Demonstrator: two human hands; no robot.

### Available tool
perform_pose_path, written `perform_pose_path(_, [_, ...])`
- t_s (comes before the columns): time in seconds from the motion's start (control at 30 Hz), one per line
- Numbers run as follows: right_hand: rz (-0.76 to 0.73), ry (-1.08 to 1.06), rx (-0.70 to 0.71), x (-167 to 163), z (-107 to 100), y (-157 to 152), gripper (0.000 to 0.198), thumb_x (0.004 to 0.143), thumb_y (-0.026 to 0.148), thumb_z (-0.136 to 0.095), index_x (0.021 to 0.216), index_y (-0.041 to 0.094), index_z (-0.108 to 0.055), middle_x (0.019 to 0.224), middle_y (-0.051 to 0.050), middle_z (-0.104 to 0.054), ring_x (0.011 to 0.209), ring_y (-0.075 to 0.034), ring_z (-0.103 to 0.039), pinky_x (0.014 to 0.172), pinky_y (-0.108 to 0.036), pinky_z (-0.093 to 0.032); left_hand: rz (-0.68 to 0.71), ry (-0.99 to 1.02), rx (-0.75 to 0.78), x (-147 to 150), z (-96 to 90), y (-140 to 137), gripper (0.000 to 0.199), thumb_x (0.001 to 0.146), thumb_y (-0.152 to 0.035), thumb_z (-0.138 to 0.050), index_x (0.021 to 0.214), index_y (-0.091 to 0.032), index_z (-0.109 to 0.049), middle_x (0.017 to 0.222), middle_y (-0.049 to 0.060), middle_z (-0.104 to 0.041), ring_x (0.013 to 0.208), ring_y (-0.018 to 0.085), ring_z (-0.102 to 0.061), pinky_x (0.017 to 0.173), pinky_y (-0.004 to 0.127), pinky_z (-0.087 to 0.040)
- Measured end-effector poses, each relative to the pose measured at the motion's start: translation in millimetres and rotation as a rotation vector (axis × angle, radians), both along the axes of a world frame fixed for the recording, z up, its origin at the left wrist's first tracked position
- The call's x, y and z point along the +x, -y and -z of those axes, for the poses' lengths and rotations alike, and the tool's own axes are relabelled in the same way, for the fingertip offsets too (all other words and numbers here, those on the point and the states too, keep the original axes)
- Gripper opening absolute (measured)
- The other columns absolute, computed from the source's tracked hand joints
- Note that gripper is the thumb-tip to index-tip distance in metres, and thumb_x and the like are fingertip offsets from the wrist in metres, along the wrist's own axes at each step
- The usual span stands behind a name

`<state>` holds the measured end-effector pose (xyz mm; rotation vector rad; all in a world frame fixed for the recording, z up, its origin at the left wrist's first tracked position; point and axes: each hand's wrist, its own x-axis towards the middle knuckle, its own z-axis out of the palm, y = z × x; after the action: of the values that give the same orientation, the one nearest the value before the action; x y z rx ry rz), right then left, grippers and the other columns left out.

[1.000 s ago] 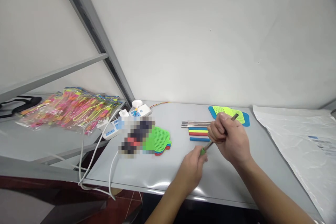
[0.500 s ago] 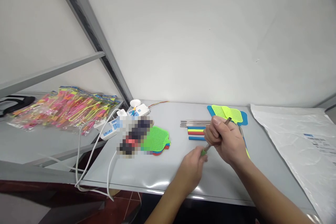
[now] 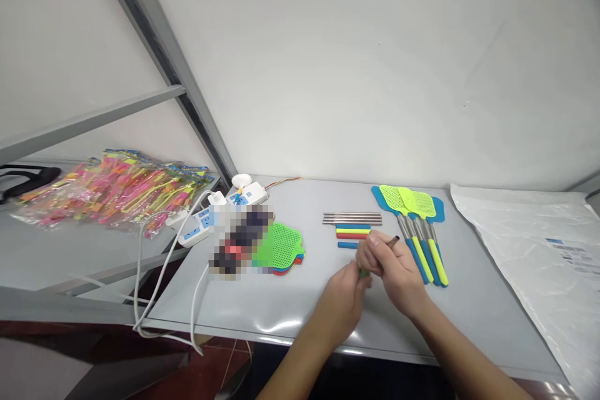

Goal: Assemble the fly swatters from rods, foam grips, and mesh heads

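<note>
My left hand [image 3: 342, 300] is closed around a green handle sleeve [image 3: 364, 272], of which only a small piece shows. Just above it, my right hand [image 3: 394, 275] wraps round a thin metal rod [image 3: 394, 241] whose end sticks out past the thumb. The rod lines up with the sleeve; the joint between them is hidden by my fingers. Behind the hands lie several metal rods [image 3: 352, 219] and blue, yellow and red handle sleeves [image 3: 349, 235]. To the right, several yellow and blue fly swatters [image 3: 420, 249] rest with their handles on. Green fly swatter heads [image 3: 287, 245] are stacked on the left.
A pixelated patch [image 3: 241, 244] covers something beside the heads. White power strips [image 3: 197, 228] and cables lie at the table's left edge. Bagged colourful items [image 3: 122, 194] fill the left shelf. A white plastic mailer [image 3: 525, 250] covers the right side of the table [image 3: 290, 306].
My right hand has come down the rod toward my left hand, leaving less metal visible between them. The finished-looking swatters' handles are now uncovered. The camera view has shifted slightly.
</note>
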<state>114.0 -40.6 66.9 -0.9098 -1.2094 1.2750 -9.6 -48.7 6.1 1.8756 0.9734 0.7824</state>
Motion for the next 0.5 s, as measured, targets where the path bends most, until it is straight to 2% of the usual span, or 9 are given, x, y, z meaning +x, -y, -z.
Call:
perform_pose_path(0.17, [-0.063, 0.024, -0.07, 2.9, 1.9, 4.4, 0.041, 0.096, 0.04, -0.042, 0.061, 0.022, -0.034, 0.059, 0.003, -0.031, 0.057, -0.013, -0.032, 0.054, -0.03, -0.027, -0.002, -0.009, 0.002, 0.2, -1.2, 0.3, 0.019, 0.093, -0.014, -0.036, 0.101, -0.019, -0.052, 0.094, 0.005, -0.062, 0.085, 0.02, -0.057, 0.073, 0.029, -0.043])
perform_pose_path(0.33, [-0.038, 0.022, -0.085, 3.6, 11.0, 5.7, 0.04, 0.096, 0.039, -0.042, 0.06, 0.022, -0.034, 0.058, 0.003, -0.031, 0.056, -0.013, -0.03, 0.053, -0.03, -0.026, 0.012, -0.028, -0.007, 1.5, -2.0, -0.3, 0.019, 0.093, -0.015, -0.036, 0.098, -0.018, -0.055, 0.094, 0.006, -0.063, 0.086, 0.021, -0.058, 0.073, 0.031, -0.044])
perform_pose_path(0.5, [-0.024, 0.061, -0.095, -2.9, 11.8, 5.3, 0.04, 0.094, 0.04, -0.043, 0.059, 0.022, -0.033, 0.058, 0.004, -0.03, 0.057, -0.013, -0.028, 0.053, -0.029, -0.025, -0.009, 0.001, -0.006, 1.4, -3.5, 0.1, 0.021, 0.093, -0.016, -0.036, 0.099, -0.018, -0.056, 0.092, 0.007, -0.063, 0.083, 0.021, -0.058, 0.071, 0.031, -0.044])
